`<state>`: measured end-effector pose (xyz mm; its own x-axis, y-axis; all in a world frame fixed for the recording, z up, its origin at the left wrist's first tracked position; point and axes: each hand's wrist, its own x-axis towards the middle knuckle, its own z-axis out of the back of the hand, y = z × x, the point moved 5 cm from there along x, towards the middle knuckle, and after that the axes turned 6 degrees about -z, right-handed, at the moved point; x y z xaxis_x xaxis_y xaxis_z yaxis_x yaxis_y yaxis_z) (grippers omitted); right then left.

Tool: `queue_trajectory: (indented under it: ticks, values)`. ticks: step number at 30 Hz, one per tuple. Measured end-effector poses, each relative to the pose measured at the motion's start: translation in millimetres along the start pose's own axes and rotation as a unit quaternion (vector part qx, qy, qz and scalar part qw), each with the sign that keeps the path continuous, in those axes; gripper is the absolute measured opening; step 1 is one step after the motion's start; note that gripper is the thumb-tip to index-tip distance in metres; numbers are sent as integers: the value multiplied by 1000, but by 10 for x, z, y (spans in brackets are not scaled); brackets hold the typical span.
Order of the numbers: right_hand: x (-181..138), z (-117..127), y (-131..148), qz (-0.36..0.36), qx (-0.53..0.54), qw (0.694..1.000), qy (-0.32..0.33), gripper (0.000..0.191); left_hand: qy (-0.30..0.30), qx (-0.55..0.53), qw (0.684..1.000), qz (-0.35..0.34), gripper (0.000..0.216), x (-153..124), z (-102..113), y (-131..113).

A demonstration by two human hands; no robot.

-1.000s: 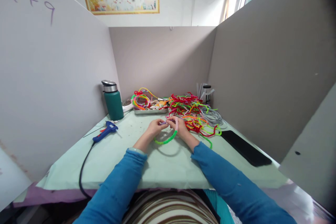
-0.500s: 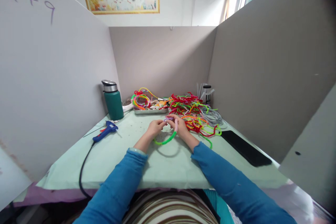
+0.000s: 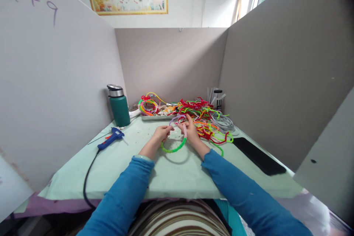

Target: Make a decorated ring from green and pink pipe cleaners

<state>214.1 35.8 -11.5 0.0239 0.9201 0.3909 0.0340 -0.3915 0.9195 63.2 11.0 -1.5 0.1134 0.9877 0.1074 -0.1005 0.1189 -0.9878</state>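
Observation:
Between my hands is a curved hoop (image 3: 173,151) wrapped in fuzzy pipe cleaner, bright green along the bottom and pink up its right side. My right hand (image 3: 191,132) grips the hoop by its pink part, the index finger raised. A purple pipe cleaner (image 3: 174,118) arches above the hoop between both hands. My left hand (image 3: 163,132) pinches it close to the hoop's left side. Fingers hide where the purple piece meets the hoop.
Beyond my hands lie a metal tray (image 3: 157,118) of small pieces and a heap of coloured pipe cleaners (image 3: 196,108). A blue glue gun (image 3: 112,139) and green bottle (image 3: 120,110) stand left. At right lies a black phone-like slab (image 3: 258,156).
My left hand has drawn slightly left and away from the right hand. The purple pipe cleaner now shows as a larger arch, and my right index finger has lifted.

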Motion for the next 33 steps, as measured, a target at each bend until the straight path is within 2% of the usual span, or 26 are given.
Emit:
queue_trajectory:
  ticks: [5, 10, 17, 23, 29, 33]
  values:
    - [-36, -75, -39, -55, -12, 996, 67, 46, 33, -29, 999, -5, 37, 14, -7, 33]
    - [-101, -158, 25, -80, 25, 988, 132, 48, 71, -16, 997, -12, 41, -12, -53, 24]
    - [-105, -162, 39, -85, 71, 983, 146, 33, 76, -15, 997, 21, 42, -17, -64, 35]
    - [-107, -147, 42, -76, 43, 985, 146, 40, 70, -17, 997, 23, 38, 9, -28, 46]
    - [-98, -100, 112, -58, 18, 993, 100, 39, 69, -31, 997, 20, 38, 10, -13, 48]
    - [-118, -111, 158, -44, 25, 992, 114, 39, 74, -26, 996, 38, 37, -6, -25, 49]
